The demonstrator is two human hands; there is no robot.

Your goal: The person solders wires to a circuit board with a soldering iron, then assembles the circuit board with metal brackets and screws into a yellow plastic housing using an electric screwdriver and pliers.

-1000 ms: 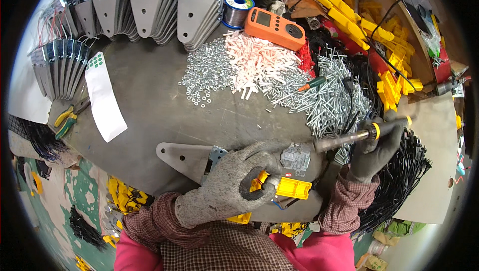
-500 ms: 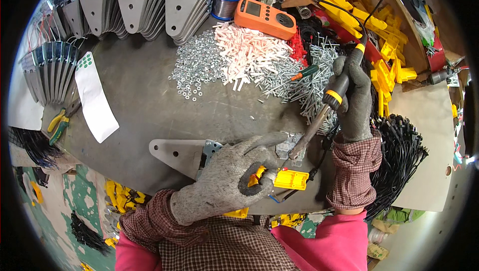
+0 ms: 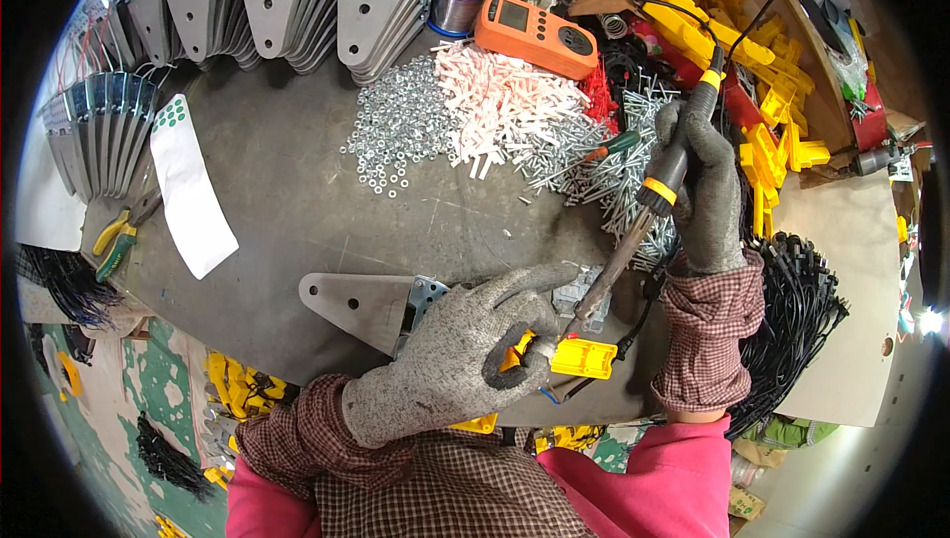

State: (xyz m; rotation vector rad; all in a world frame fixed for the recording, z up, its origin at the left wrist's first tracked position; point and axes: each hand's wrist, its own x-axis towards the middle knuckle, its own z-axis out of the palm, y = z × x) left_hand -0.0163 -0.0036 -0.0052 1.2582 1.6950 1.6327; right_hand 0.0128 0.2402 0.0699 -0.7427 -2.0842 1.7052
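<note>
My left hand (image 3: 435,370), in a grey glove, is closed around a yellow plastic housing (image 3: 584,359), whose open half sticks out to the right of the fingers. A short blue wire end and a dark cable lie beside the housing. In my gloved right hand (image 3: 714,201) is a soldering iron (image 3: 661,190), slanting down to the left. Its tip is close to my left fingertips and the housing; whether it touches is too small to tell. A flat grey tapered metal plate (image 3: 361,306) lies on the table, partly under my left hand.
Farther back are heaped nuts (image 3: 396,122), pale sleeves (image 3: 505,93) and screws (image 3: 638,177), with an orange meter (image 3: 534,35) and a solder spool (image 3: 461,1) behind. Stacked metal plates (image 3: 282,8) stand far left. Bundled black cables (image 3: 792,330) and yellow parts (image 3: 782,162) lie right.
The soldering iron has shifted slightly down and left, bringing its tip nearer the housing. My left hand keeps its hold, and the whole view has moved a little.
</note>
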